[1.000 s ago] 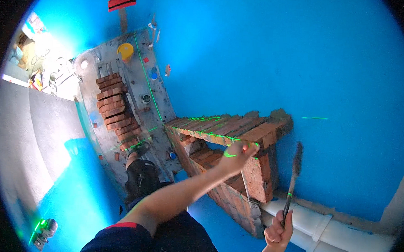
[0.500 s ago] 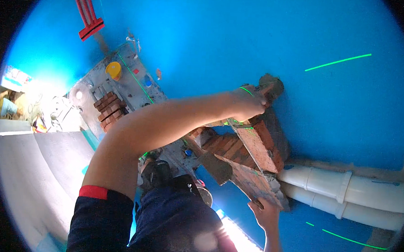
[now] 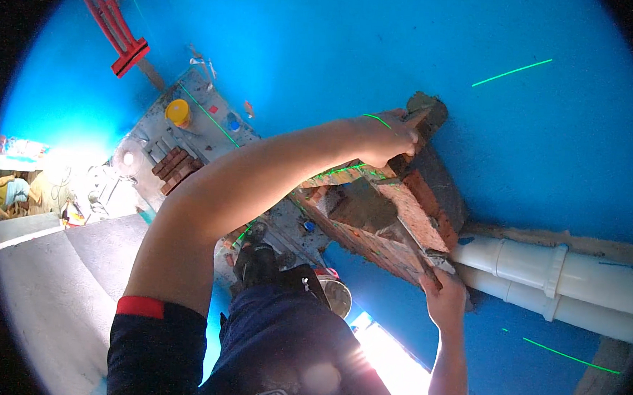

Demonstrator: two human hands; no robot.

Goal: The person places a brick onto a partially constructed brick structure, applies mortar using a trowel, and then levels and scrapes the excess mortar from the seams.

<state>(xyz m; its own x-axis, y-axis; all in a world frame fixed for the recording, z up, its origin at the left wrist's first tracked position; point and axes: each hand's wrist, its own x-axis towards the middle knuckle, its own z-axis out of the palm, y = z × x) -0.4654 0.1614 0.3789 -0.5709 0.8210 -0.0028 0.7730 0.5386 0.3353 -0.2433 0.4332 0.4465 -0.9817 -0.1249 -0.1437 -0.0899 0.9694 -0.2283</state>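
Note:
My left hand (image 3: 392, 141) is closed around a brick (image 3: 422, 126) beside the blue wall, with grey mortar (image 3: 427, 107) on the brick's far end. My left arm crosses over a small brick structure (image 3: 419, 210) built against that wall. My right hand (image 3: 446, 299) grips the handle of a trowel at the structure's near right corner. The trowel's mortar-smeared blade (image 3: 365, 206) reaches over the top of the brickwork; whether it touches the bricks I cannot tell.
White pipes (image 3: 521, 262) run along the wall to the right. A bucket (image 3: 336, 296) stands by my legs. At the left are stacked bricks (image 3: 175, 167) and a yellow bucket (image 3: 178, 112). Red pipes (image 3: 111, 22) hang on the wall, and green laser lines cross the surfaces.
The trowel blade has swung from the near side of the brickwork to over its top, and my right hand has moved up. My left hand still holds the brick. The view has shifted slightly.

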